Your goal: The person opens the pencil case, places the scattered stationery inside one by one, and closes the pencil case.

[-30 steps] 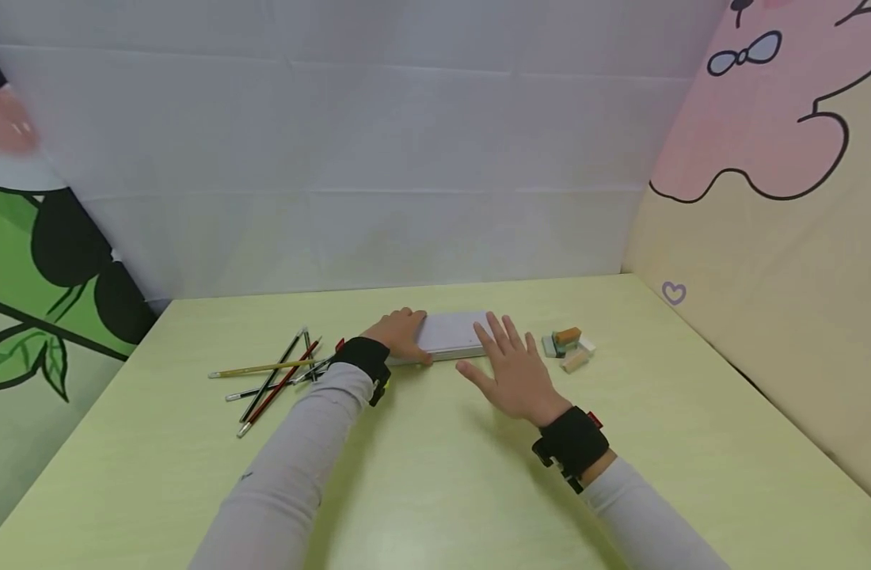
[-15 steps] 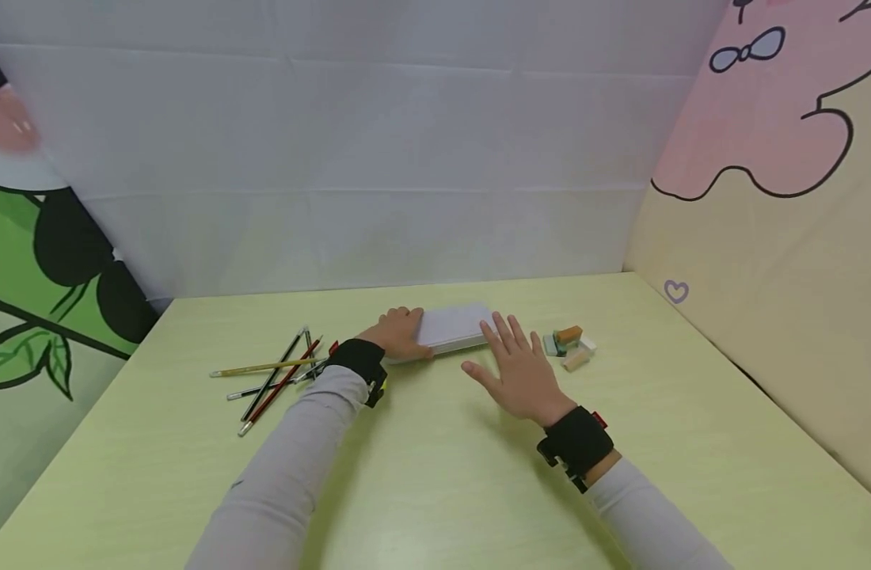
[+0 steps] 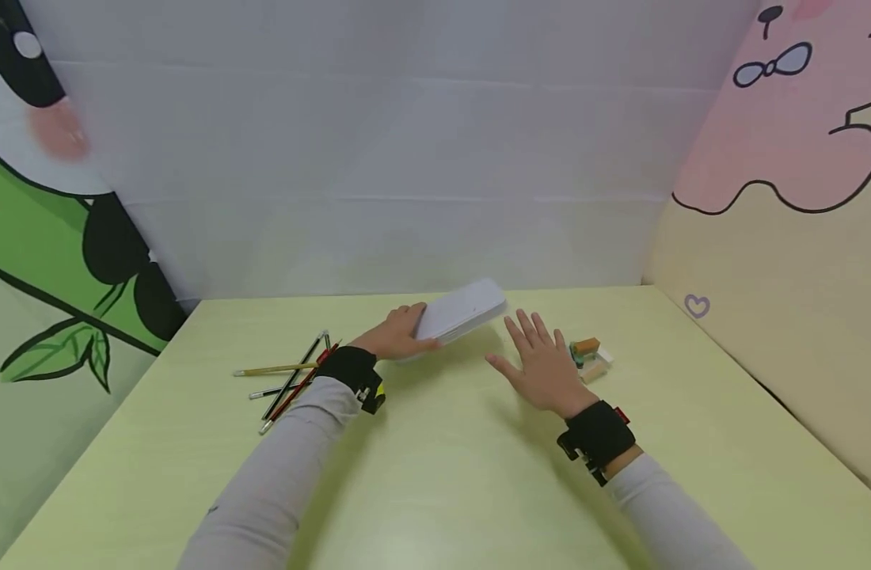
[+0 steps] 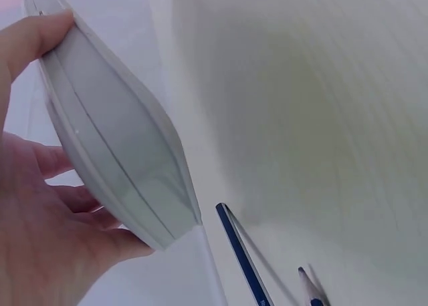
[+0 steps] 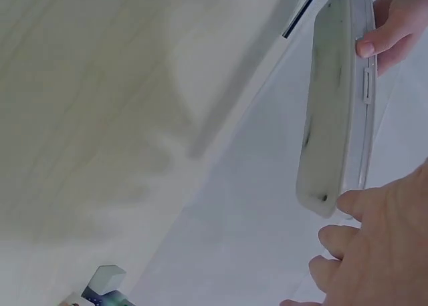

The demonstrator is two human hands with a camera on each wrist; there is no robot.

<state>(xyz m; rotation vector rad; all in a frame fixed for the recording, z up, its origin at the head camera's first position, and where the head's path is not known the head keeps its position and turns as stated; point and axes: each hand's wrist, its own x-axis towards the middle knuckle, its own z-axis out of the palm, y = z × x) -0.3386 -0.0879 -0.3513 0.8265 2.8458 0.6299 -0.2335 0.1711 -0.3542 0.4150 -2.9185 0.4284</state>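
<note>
My left hand (image 3: 393, 332) grips the left end of a white pencil case (image 3: 464, 309), thumb along the near side and fingers at the far side. The case is lifted off the table and tilted, its right end higher, with a shadow below it. From the right wrist view, the case (image 5: 328, 112) shows its underside with small dark dots, and a latch on its side. My right hand (image 3: 542, 368) hovers over the table, fingers spread and straight, holding nothing. It is just to the right of the case and near some erasers (image 3: 587, 347).
Several pencils (image 3: 287, 393) lie crossed in a loose pile left of my left wrist. The erasers, orange, white and beige, are clustered beyond my right hand. A white wall sheet (image 3: 421, 174) stands behind the table (image 3: 464, 475), with a painted wall on either side.
My left hand has raised the pencil case from the table and tipped its right end upward. The right hand keeps its spread pose; the head view has shifted slightly.
</note>
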